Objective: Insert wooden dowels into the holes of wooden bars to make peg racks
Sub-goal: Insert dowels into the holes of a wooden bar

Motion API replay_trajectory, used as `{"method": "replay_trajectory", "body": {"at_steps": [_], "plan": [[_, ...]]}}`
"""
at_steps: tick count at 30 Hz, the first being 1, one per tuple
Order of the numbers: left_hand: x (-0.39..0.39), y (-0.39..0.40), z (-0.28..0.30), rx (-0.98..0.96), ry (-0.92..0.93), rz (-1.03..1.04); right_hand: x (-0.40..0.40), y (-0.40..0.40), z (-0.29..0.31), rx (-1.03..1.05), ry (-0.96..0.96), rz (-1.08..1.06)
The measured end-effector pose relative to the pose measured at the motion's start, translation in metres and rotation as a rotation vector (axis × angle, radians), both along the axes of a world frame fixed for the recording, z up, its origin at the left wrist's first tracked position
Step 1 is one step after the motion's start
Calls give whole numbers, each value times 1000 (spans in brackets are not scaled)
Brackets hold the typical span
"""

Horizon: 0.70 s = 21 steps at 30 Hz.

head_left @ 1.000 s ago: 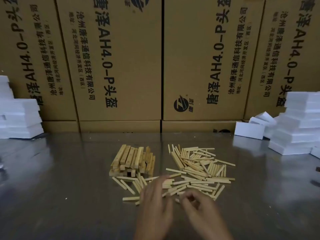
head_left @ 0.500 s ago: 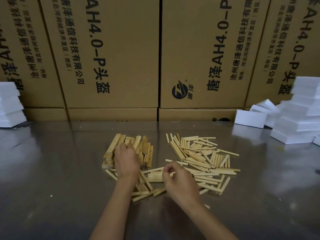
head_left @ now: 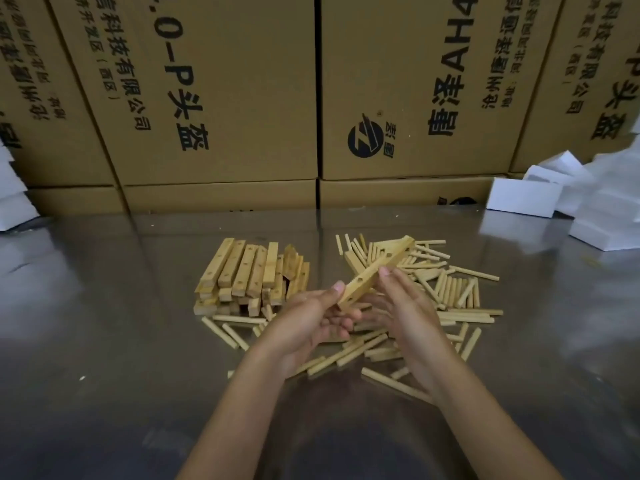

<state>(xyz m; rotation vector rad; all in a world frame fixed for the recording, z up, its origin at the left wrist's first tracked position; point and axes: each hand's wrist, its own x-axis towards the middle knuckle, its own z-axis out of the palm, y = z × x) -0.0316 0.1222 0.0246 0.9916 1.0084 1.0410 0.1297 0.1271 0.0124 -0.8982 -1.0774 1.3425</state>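
A wooden bar (head_left: 384, 263) with holes along its face is lifted above the table, tilted up toward the far right. My left hand (head_left: 311, 320) grips its near end, thumb on top. My right hand (head_left: 398, 306) touches the bar's middle from the right with curled fingers; whether it holds a dowel I cannot tell. A stack of drilled wooden bars (head_left: 249, 275) lies left of centre. A loose pile of wooden dowels (head_left: 450, 292) spreads under and to the right of my hands.
The shiny metal table (head_left: 104, 341) carries everything. A wall of printed cardboard boxes (head_left: 221, 98) stands along the back. White foam blocks (head_left: 523, 197) are piled at the far right, with more white foam blocks (head_left: 14, 202) at the far left edge.
My left hand has taken a bar from the stack and lifted it to the centre. My right hand rose from the dowel pile to meet the bar. The camera moved closer.
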Motion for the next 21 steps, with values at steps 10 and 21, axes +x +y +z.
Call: {"method": "replay_trajectory", "body": {"at_steps": [10,21], "plan": [[0,-8,-8,130,158,150,-6,-8,2,-4,-143,111],[-16,-5,-10,58,-10,296,-22,-19,-3,145,-469,189]]}}
